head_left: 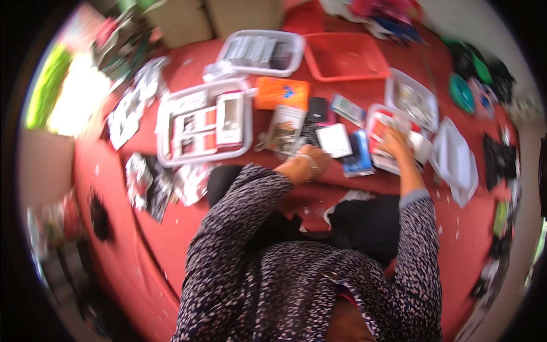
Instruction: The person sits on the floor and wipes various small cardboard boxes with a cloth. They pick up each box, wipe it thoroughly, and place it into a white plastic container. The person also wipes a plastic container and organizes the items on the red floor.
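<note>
Bright daylight, motion blur, fisheye-bent edges.

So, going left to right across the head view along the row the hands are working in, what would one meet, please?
White tray of flat packets → orange packet → left hand → small white box → blue packet → right hand → clear lid.
</note>
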